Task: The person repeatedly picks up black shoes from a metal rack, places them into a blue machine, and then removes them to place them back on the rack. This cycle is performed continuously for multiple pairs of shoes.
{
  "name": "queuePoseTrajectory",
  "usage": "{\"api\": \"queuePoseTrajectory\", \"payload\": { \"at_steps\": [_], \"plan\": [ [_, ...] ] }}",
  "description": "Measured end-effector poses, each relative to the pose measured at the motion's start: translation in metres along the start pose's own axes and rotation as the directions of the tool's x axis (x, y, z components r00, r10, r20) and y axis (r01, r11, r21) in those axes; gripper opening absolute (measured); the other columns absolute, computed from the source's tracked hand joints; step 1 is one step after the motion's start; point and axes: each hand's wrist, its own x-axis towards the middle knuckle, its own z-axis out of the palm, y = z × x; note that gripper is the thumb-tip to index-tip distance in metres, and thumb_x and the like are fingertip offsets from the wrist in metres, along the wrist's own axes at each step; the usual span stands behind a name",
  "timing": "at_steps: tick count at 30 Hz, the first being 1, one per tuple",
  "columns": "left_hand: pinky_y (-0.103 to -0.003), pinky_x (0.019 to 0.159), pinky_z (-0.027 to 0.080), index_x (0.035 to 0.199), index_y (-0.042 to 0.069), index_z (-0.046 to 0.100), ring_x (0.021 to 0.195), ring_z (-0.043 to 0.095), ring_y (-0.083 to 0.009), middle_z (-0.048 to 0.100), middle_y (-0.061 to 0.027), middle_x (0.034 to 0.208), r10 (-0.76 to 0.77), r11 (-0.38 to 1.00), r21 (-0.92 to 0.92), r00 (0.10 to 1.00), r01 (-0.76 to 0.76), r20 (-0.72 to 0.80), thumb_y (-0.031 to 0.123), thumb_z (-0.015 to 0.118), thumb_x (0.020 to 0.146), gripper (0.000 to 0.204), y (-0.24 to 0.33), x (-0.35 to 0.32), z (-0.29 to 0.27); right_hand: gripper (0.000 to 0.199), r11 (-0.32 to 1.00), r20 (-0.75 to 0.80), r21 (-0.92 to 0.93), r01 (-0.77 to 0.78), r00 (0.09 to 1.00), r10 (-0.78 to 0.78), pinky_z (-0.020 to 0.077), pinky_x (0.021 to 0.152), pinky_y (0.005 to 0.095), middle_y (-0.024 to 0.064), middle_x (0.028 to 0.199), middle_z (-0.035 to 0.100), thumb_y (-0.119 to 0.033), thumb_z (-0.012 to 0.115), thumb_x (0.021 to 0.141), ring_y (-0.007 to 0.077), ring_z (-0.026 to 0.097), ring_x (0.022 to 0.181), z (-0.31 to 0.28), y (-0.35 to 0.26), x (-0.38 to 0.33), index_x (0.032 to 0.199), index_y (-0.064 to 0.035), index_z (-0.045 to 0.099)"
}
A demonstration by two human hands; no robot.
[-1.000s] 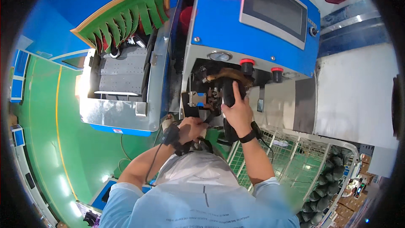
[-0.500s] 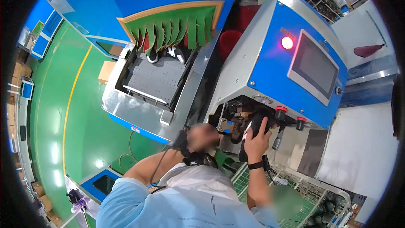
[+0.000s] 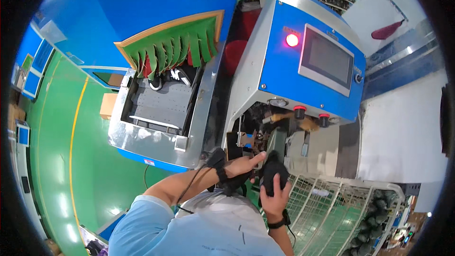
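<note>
I see a black shoe (image 3: 274, 174) in my right hand (image 3: 274, 198), which has a black band at the wrist. My left hand (image 3: 246, 163) wears a black strap with a thin black cord running back along the forearm. The machine (image 3: 279, 73) ahead is bright blue with silver-grey sides, a grey screen (image 3: 327, 60), a glowing red lamp (image 3: 292, 40) and two red knobs (image 3: 299, 112). The conveyor (image 3: 159, 106) to the left is grey in a shiny silver frame, under a fringe of green strips (image 3: 177, 45) edged in tan. The floor (image 3: 57, 161) is green with a yellow line. My shirt (image 3: 189, 234) is light blue, and the wire basket (image 3: 332, 211) is white.
</note>
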Motion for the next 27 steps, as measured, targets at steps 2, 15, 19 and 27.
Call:
{"api": "queuePoseTrajectory", "payload": {
  "at_steps": [2, 15, 19, 27],
  "plan": [
    [-0.035, 0.072, 0.053, 0.098, -0.002, 0.078, 0.075, 0.069, -0.0158, 0.073, -0.0071, 0.084, -0.041, 0.985, 0.168, 0.998, 0.031, 0.056, 0.077, 0.048, 0.102, 0.084, -0.014, 0.003, 0.003, 0.069, 0.984, 0.196, 0.044, 0.173, 0.964, -0.178, 0.0583, 0.083, 0.0502, 0.0281, 0.126, 0.059, -0.021, 0.087, 0.085, 0.0453, 0.067, 0.1, -0.029, -0.014, -0.009, 0.148, -0.011, 0.061],
    [-0.044, 0.104, 0.053, 0.126, -0.002, 0.069, 0.115, 0.07, -0.0281, 0.074, -0.0137, 0.125, -0.174, 0.865, -0.484, 0.984, 0.131, -0.044, 0.033, 0.063, 0.105, 0.041, -0.058, -0.09, -0.075, 0.074, -0.155, 0.318, 0.939, -0.306, 0.609, 0.727, 0.0479, 0.11, 0.0374, 0.0101, 0.138, 0.066, -0.018, 0.083, 0.088, 0.0222, 0.062, 0.125, 0.107, -0.007, 0.061, 0.153, -0.0032, 0.052],
    [-0.045, 0.112, 0.047, 0.151, 0.002, 0.055, 0.132, 0.061, -0.0268, 0.065, -0.0121, 0.147, -0.174, 0.967, -0.21, 0.978, 0.148, -0.114, 0.045, 0.056, 0.11, 0.06, -0.067, -0.125, -0.138, 0.076, 0.214, 0.2, 0.91, -0.355, 0.829, 0.522, 0.0501, 0.107, 0.033, 0.0082, 0.141, 0.065, -0.014, 0.081, 0.092, 0.0148, 0.061, 0.122, -0.025, -0.013, 0.027, 0.16, -0.0083, 0.048],
    [-0.041, 0.097, 0.05, 0.139, 0.002, 0.065, 0.108, 0.064, -0.0224, 0.072, -0.0088, 0.127, -0.284, 0.924, 0.297, 0.952, 0.24, 0.112, 0.048, 0.068, 0.103, 0.059, -0.033, -0.039, -0.015, 0.076, 0.688, -0.712, 0.453, -0.567, 0.235, 0.662, 0.0508, 0.107, 0.0347, 0.0099, 0.142, 0.067, -0.009, 0.089, 0.086, 0.0172, 0.063, 0.123, -0.273, -0.004, -0.27, 0.153, -0.0057, 0.055]
  ]
}}
